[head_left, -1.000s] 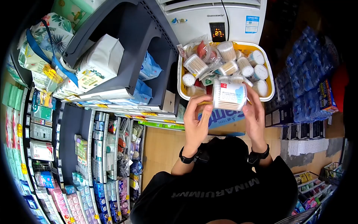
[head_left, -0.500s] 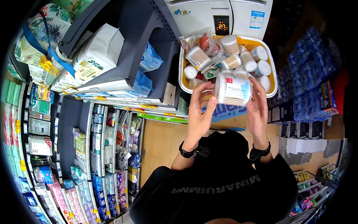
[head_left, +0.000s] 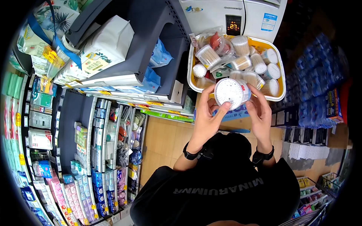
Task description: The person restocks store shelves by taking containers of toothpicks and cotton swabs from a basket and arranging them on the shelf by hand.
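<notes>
A clear round tub of cotton swabs [head_left: 229,94] is between my hands, tilted so that one round end with white swab tips faces me. My left hand [head_left: 208,118] grips it from the left, thumb on that end. On the other side, my right hand [head_left: 260,115] has its fingers at the printed label. Just beyond my hands is a white-rimmed yellow basket [head_left: 279,98]. It holds several more swab tubs [head_left: 208,56] and a clear bag with something red [head_left: 215,40].
A white appliance [head_left: 211,17] with a lit display stands behind the basket. Dark shelving [head_left: 145,41] with tissue packs [head_left: 109,45] rises on the left. Stacked blue bottle packs [head_left: 320,79] are on the right. Shelves of packaged goods [head_left: 79,196] line the lower left.
The tub has turned from showing its labelled side to showing its swab-tipped end. It now sits slightly left between my hands. The surroundings have shifted a little right and down in view.
</notes>
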`<state>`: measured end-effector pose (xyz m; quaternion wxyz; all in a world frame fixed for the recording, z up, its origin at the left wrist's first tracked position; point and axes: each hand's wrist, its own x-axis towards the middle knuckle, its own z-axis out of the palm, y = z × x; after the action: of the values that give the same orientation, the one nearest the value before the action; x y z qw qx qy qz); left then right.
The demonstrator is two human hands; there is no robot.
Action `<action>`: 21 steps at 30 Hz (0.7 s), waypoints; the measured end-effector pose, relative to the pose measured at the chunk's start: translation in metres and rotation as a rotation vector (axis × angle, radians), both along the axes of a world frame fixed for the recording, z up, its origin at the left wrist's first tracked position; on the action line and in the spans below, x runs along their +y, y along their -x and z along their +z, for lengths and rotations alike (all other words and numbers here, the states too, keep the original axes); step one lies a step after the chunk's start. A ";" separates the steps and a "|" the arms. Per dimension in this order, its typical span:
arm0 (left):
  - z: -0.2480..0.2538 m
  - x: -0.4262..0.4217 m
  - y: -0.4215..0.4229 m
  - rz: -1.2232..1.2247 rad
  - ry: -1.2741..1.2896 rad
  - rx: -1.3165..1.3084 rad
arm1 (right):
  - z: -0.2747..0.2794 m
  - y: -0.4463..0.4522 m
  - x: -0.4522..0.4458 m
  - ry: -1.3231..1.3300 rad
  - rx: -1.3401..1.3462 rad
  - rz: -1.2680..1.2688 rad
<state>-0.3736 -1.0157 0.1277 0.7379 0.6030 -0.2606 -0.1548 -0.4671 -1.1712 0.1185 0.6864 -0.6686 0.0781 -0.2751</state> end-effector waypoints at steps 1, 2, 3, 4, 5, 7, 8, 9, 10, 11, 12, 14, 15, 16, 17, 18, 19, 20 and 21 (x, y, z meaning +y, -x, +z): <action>0.001 0.003 0.000 0.005 0.001 0.000 | 0.001 0.000 0.001 0.001 0.000 0.005; 0.002 0.007 0.001 0.024 -0.008 -0.002 | 0.004 0.001 0.002 -0.060 0.030 0.054; 0.004 0.011 0.001 0.044 -0.017 -0.004 | 0.006 0.001 0.003 -0.121 0.061 0.103; 0.006 0.016 0.001 0.053 -0.017 0.000 | 0.005 0.001 0.005 -0.121 0.066 0.111; 0.008 0.022 0.001 0.057 -0.026 -0.019 | 0.003 -0.001 0.008 -0.108 0.032 0.121; 0.014 0.030 0.002 0.076 -0.010 -0.053 | 0.001 -0.005 0.015 -0.092 0.000 0.144; 0.015 0.035 0.002 0.090 -0.007 -0.052 | 0.001 -0.006 0.020 -0.101 -0.006 0.151; 0.015 0.041 0.001 0.104 -0.024 -0.081 | 0.001 -0.007 0.025 -0.110 -0.012 0.160; 0.015 0.048 0.000 0.120 -0.042 -0.109 | 0.001 -0.009 0.029 -0.106 -0.010 0.176; 0.014 0.054 0.000 0.136 -0.039 -0.108 | 0.001 -0.011 0.033 -0.104 -0.008 0.196; 0.013 0.060 0.000 0.163 -0.027 -0.135 | 0.001 -0.013 0.037 -0.102 -0.005 0.218; 0.013 0.075 -0.001 0.213 -0.011 -0.162 | 0.001 -0.015 0.046 -0.131 0.019 0.281; 0.014 0.084 -0.001 0.232 -0.029 -0.188 | 0.002 -0.017 0.051 -0.164 0.043 0.328; 0.014 0.094 -0.002 0.253 -0.048 -0.215 | 0.003 -0.020 0.057 -0.157 0.044 0.353; 0.014 0.104 -0.002 0.281 -0.043 -0.216 | 0.005 -0.022 0.064 -0.162 0.060 0.383; 0.013 0.114 -0.002 0.307 -0.052 -0.229 | 0.006 -0.025 0.071 -0.167 0.078 0.415; 0.013 0.125 -0.001 0.335 -0.060 -0.242 | 0.007 -0.029 0.079 -0.158 0.079 0.447; 0.014 0.134 0.000 0.370 -0.056 -0.243 | 0.008 -0.033 0.086 -0.167 0.085 0.477; 0.017 0.145 0.002 0.396 -0.052 -0.224 | 0.009 -0.037 0.095 -0.175 0.092 0.511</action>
<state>-0.3761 -0.8708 0.1442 0.7044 0.6748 -0.2135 0.0543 -0.4297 -1.0757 0.1274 0.7846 -0.6165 -0.0383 -0.0546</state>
